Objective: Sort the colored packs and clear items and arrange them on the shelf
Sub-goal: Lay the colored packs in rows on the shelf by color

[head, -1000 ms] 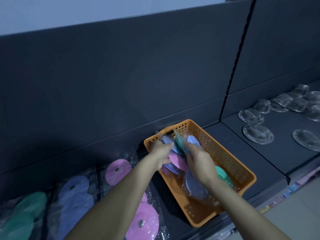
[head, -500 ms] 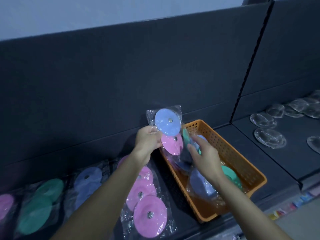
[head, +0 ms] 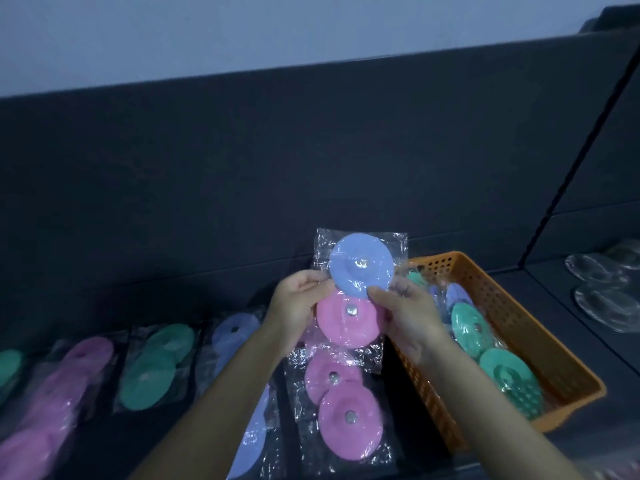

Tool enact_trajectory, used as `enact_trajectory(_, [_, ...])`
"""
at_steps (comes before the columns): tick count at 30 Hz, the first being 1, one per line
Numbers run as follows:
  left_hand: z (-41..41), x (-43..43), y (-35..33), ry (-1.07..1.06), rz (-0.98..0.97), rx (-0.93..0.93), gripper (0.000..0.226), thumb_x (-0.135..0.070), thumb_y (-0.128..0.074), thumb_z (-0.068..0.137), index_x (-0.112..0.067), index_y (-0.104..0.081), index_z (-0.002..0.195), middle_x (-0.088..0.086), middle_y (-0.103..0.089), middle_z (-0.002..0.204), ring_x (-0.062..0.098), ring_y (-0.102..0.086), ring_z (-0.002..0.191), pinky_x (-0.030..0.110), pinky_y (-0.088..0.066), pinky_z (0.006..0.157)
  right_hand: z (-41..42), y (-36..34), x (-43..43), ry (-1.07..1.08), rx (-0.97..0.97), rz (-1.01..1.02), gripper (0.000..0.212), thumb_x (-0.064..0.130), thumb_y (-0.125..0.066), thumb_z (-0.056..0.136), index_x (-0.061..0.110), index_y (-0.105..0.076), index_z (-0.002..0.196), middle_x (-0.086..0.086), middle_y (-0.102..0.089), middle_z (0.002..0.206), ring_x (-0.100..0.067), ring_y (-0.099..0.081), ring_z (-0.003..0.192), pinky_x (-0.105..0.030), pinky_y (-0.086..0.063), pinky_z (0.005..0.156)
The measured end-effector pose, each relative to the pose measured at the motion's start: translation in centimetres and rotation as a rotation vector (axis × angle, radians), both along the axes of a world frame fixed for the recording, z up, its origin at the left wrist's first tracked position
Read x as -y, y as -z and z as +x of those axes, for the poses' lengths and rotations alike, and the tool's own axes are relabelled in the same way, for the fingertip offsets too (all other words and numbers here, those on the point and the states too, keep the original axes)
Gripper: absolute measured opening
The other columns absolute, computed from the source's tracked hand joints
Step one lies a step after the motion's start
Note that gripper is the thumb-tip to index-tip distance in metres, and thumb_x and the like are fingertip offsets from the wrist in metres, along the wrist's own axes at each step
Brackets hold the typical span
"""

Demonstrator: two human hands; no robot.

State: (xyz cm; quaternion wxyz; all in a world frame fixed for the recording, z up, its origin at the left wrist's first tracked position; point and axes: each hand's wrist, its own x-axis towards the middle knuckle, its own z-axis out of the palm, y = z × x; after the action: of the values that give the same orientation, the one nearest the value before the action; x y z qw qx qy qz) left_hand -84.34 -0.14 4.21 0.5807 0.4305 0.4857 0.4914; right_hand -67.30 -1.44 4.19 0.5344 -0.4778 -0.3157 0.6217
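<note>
Shelf (head: 554,306): sorted packs (head: 149,372) lie in colour rows at left, clear items (head: 602,306) at far right. Orange basket (head: 540,329) holds more green packs (head: 474,330), so roughly midway, I judge. Left hand (head: 298,303) and right hand (head: 405,313) pinch a blue pack (head: 360,265) and a pink pack (head: 349,318) above the row.

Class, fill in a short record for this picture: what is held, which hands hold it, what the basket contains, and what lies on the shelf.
Held: blue-and-pink pack, upright above the shelf
Hands: left hand and right hand each pinch a side of it
Basket: orange basket contains green packs
Shelf below hands: pink pack
Shelf far right: clear items
</note>
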Motion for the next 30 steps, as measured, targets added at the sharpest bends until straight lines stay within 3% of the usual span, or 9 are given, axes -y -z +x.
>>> enact_trajectory(3, [-2.2, 1.3, 1.0, 0.110, -0.117, 0.028, 0.025, -0.015, -0.073, 0.076, -0.007, -0.064, 0.099, 0.016, -0.071, 0.096, 0.028, -0.068, 0.083, 0.048, -0.053, 0.080, -1.9, 0.3, 0.3, 0.050, -0.056, -0.011, 0.010, -0.005, -0.060, 0.085, 0.002, -0.056, 0.091, -0.019, -0.058, 0.078, -0.019, -0.051, 0.057, -0.026, -0.040, 0.051])
enact_trajectory(6, [-4.5, 2.7, 2.2, 0.149, -0.175, -0.028, 0.016, -0.006, -0.071, 0.079, -0.009, -0.065, 0.094, 0.013, -0.072, 0.091, 0.023, -0.068, 0.078, 0.036, -0.057, 0.073, -3.8, 0.8, 0.8, 0.074, -0.075, -0.002, 0.024, -0.005, -0.057, 0.088, 0.010, -0.054, 0.069, -0.007, -0.060, 0.059, -0.013, -0.052, 0.046, -0.021, -0.043, 0.043])
enact_trajectory(8, [-6.1, 3.5, 2.5, 0.097, -0.167, -0.051, 0.016, -0.004, -0.069, 0.081, -0.006, -0.065, 0.096, 0.010, -0.072, 0.084, 0.018, -0.068, 0.071, 0.027, -0.056, 0.063, -5.1, 1.3, 1.1, 0.061, -0.066, 0.016, 0.026, -0.001, -0.053, 0.090, 0.010, -0.053, 0.067, -0.012, -0.055, 0.062, -0.018, -0.050, 0.054, -0.023, -0.043, 0.050])
enact_trajectory(11, [-8.9, 4.4, 2.5, 0.001, -0.160, -0.036, 0.019, -0.002, -0.066, 0.082, 0.000, -0.064, 0.101, 0.015, -0.071, 0.083, 0.019, -0.066, 0.066, 0.025, -0.053, 0.056, -6.6, 1.9, 1.2, 0.082, -0.052, 0.027, 0.027, 0.003, -0.051, 0.091, 0.012, -0.051, 0.066, -0.012, -0.047, 0.066, -0.021, -0.049, 0.062, -0.033, -0.046, 0.062])
enact_trajectory(17, [-14.0, 5.4, 3.0, -0.200, -0.138, 0.062, 0.016, 0.002, -0.062, 0.083, -0.004, -0.064, 0.097, 0.011, -0.069, 0.084, 0.020, -0.066, 0.072, 0.033, -0.053, 0.067, -10.1, 2.4, 2.1, 0.054, -0.076, 0.029, 0.045, -0.001, -0.048, 0.091, 0.015, -0.052, 0.049, 0.000, -0.050, 0.048, -0.014, -0.057, 0.051, -0.029, -0.058, 0.062])
enact_trajectory(21, [-17.1, 6.8, 4.0, -0.327, -0.144, 0.160, 0.009, -0.001, -0.062, 0.085, -0.007, -0.063, 0.092, 0.007, -0.068, 0.082, 0.015, -0.067, 0.070, 0.029, -0.055, 0.061, -12.5, 3.0, 2.8, 0.081, -0.120, 0.005, 0.032, -0.002, -0.049, 0.091, 0.009, -0.052, 0.060, -0.003, -0.050, 0.053, -0.018, -0.053, 0.058, -0.040, -0.058, 0.077])
enact_trajectory(23, [-18.9, 7.7, 4.5, -0.402, -0.136, 0.167, 0.012, 0.001, -0.059, 0.086, -0.011, -0.061, 0.087, 0.005, -0.063, 0.080, 0.015, -0.063, 0.069, 0.029, -0.053, 0.061, -13.8, 3.2, 3.1, 0.081, -0.166, -0.010, 0.030, -0.002, -0.049, 0.091, 0.009, -0.053, 0.064, -0.004, -0.050, 0.055, -0.013, -0.054, 0.054, -0.035, -0.059, 0.071])
enact_trajectory(25, [-20.7, 8.6, 5.2, -0.517, -0.143, 0.090, 0.014, 0.001, -0.059, 0.086, -0.012, -0.057, 0.088, 0.004, -0.061, 0.082, 0.015, -0.058, 0.069, 0.029, -0.050, 0.061, -15.2, 3.5, 3.5, 0.061, -0.181, -0.014, 0.026, -0.003, -0.048, 0.091, 0.008, -0.052, 0.067, -0.004, -0.049, 0.056, -0.011, -0.054, 0.050, -0.030, -0.059, 0.062])
enact_trajectory(30, [-25.6, 11.3, 6.5, -0.651, -0.121, -0.210, 0.014, -0.005, -0.061, 0.084, -0.005, -0.052, 0.094, 0.004, -0.056, 0.078, 0.013, -0.052, 0.064, 0.027, -0.046, 0.055, -19.2, 4.2, 4.7, -0.004, -0.158, -0.045, 0.022, -0.002, -0.050, 0.090, 0.007, -0.051, 0.070, -0.006, -0.049, 0.060, -0.015, -0.052, 0.056, -0.028, -0.058, 0.062])
